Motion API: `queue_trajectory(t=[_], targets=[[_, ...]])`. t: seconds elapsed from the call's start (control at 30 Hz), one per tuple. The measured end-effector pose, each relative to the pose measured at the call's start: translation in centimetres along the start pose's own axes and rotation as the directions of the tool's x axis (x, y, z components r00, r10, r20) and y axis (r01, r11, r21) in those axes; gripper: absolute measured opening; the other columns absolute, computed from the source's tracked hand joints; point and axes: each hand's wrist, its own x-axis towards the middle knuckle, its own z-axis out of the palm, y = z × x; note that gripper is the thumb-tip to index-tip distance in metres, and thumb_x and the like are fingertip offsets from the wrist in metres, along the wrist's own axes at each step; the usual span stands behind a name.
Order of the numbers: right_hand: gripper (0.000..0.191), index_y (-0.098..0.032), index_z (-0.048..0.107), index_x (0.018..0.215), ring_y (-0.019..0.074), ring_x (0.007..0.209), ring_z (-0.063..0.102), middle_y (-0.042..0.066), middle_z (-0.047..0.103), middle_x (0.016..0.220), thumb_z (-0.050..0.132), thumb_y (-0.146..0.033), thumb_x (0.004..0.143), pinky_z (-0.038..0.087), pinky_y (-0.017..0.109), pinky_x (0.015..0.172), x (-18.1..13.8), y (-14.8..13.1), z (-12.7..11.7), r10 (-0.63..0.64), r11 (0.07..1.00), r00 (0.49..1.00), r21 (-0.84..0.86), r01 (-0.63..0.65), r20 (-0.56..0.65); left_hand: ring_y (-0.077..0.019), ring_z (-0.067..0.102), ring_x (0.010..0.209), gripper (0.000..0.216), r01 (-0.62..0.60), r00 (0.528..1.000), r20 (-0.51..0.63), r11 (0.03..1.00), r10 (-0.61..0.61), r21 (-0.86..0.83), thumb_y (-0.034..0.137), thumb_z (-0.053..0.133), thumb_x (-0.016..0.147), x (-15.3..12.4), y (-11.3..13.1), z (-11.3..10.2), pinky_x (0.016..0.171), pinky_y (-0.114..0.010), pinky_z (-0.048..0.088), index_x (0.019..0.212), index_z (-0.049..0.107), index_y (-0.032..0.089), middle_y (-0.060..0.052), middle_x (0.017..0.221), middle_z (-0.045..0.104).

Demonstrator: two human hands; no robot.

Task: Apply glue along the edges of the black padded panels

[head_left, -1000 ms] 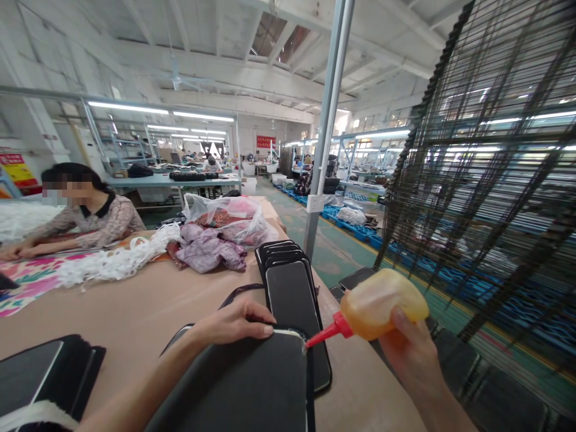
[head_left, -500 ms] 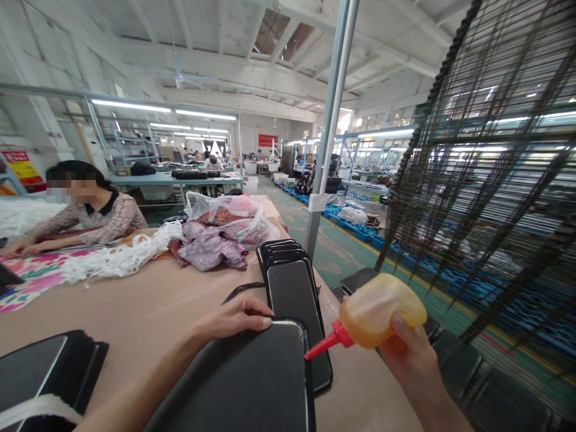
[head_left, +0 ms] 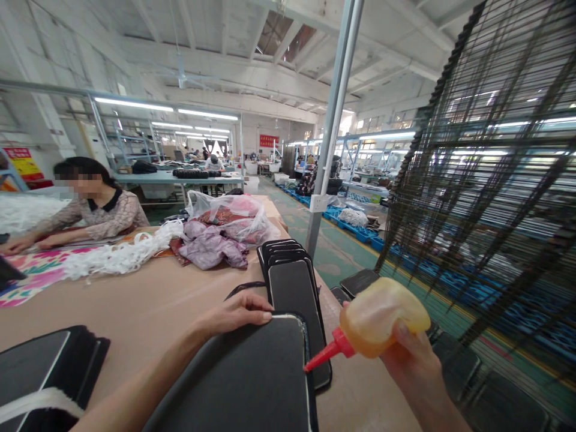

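My right hand [head_left: 416, 366] is closed round an amber squeeze bottle [head_left: 380, 317] with a red nozzle [head_left: 324, 355]. The nozzle tip touches the right edge of a dark grey flat panel [head_left: 252, 378] lying in front of me on the tan table [head_left: 135, 306]. My left hand [head_left: 234, 315] lies flat on the panel's far edge, fingers stretched out and pressing it down. Just beyond the panel, a stack of black rounded panels [head_left: 292, 282] runs away from me along the table's right side.
A person [head_left: 90, 207] sits at the far left over patterned fabric. White cord [head_left: 121, 255], purple cloth [head_left: 211, 249] and a plastic bag [head_left: 234, 216] lie mid-table. More dark panels [head_left: 45, 366] sit at my left. A metal pole [head_left: 335, 120] and slatted rack [head_left: 490, 180] stand right.
The nozzle tip has slid a little toward me along the panel's right edge, from near the far corner. My left hand has stayed on the far edge.
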Motion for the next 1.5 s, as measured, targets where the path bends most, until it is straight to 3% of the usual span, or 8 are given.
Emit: queue_trajectory(t=[0.1,0.3,0.5,0.7,0.9,1.17,1.37,1.5], targets=[[0.040,-0.025,0.071,0.080,0.0297,0.074,0.064,0.007,0.069,0.079,0.084,-0.045,0.048,0.052,0.050,0.077,-0.2,-0.1,0.2,-0.011,1.000,1.000,0.004,0.011,-0.015,-0.0101,0.044,0.059,0.034,0.002,1.000,-0.010,1.000,-0.002,-0.009,0.048,0.067,0.072,0.0,-0.1,0.0,0.052,-0.019,0.031,0.081,0.072,0.015,0.001,0.066,0.058],[0.037,-0.024,0.071,0.085,0.0370,0.076,0.065,0.011,0.070,0.081,0.081,-0.044,0.055,0.046,0.062,0.081,-0.9,-0.4,0.7,-0.003,1.000,0.997,0.013,0.002,0.083,-0.0101,0.045,0.060,0.033,0.009,1.000,-0.018,1.000,-0.009,-0.017,0.048,0.066,0.073,-0.1,-0.2,-0.2,0.053,-0.019,0.031,0.081,0.072,0.016,0.001,0.066,0.058],[0.038,-0.024,0.072,0.081,0.0359,0.076,0.066,0.011,0.070,0.081,0.082,-0.044,0.051,0.049,0.058,0.081,-1.3,-0.2,0.6,0.015,1.000,0.999,0.011,-0.015,0.046,-0.0112,0.047,0.060,0.033,0.023,0.998,-0.064,0.999,-0.025,-0.026,0.048,0.068,0.070,-0.2,-0.2,-0.2,0.053,-0.020,0.033,0.076,0.071,0.015,0.000,0.067,0.059],[0.034,-0.025,0.070,0.092,0.0329,0.080,0.066,0.009,0.070,0.085,0.077,-0.041,0.062,0.047,0.055,0.086,-1.3,0.6,-0.6,-0.037,0.999,0.996,0.020,0.036,0.077,-0.0106,0.046,0.059,0.033,0.025,0.995,-0.091,0.998,-0.031,-0.062,0.047,0.070,0.068,-0.1,-0.4,-0.4,0.053,-0.020,0.032,0.073,0.071,0.015,0.001,0.065,0.059],[0.031,-0.025,0.071,0.083,0.0319,0.074,0.067,0.007,0.070,0.078,0.080,-0.042,0.058,0.045,0.056,0.089,-1.4,0.3,-0.5,-0.039,0.999,0.997,-0.017,0.040,0.068,-0.0095,0.046,0.055,0.035,0.020,0.994,-0.103,0.997,-0.027,-0.073,0.049,0.070,0.067,0.2,-1.2,-0.9,0.052,-0.020,0.032,0.076,0.071,0.015,0.001,0.064,0.061],[0.037,-0.024,0.069,0.072,0.0294,0.066,0.066,0.007,0.070,0.074,0.086,-0.042,0.044,0.057,0.047,0.067,-1.3,0.2,0.1,-0.009,0.999,0.999,-0.034,0.007,-0.049,-0.0111,0.051,0.058,0.036,0.048,0.984,-0.162,0.990,-0.070,-0.136,0.049,0.070,0.067,0.0,-2.2,-1.4,0.053,-0.020,0.035,0.078,0.070,0.015,0.000,0.069,0.065],[0.047,-0.026,0.066,0.105,0.0312,0.082,0.066,0.007,0.070,0.089,0.080,-0.036,0.061,0.056,0.045,0.074,-0.6,1.5,-2.1,-0.035,0.999,0.999,-0.016,0.035,0.031,-0.0136,0.055,0.062,0.035,0.048,0.968,-0.233,0.981,-0.092,-0.189,0.047,0.070,0.068,-0.1,-3.1,-1.7,0.056,-0.022,0.037,0.082,0.070,0.016,-0.001,0.074,0.067],[0.063,-0.026,0.058,0.120,0.0345,0.089,0.064,0.009,0.068,0.100,0.080,-0.034,0.061,0.057,0.045,0.072,-0.4,2.2,-3.1,-0.047,0.999,0.999,-0.012,0.047,0.009,-0.0139,0.054,0.061,0.039,0.045,0.943,-0.312,0.975,-0.114,-0.219,0.050,0.071,0.065,-0.1,-3.6,-1.8,0.056,-0.022,0.037,0.083,0.070,0.016,-0.001,0.072,0.067]])
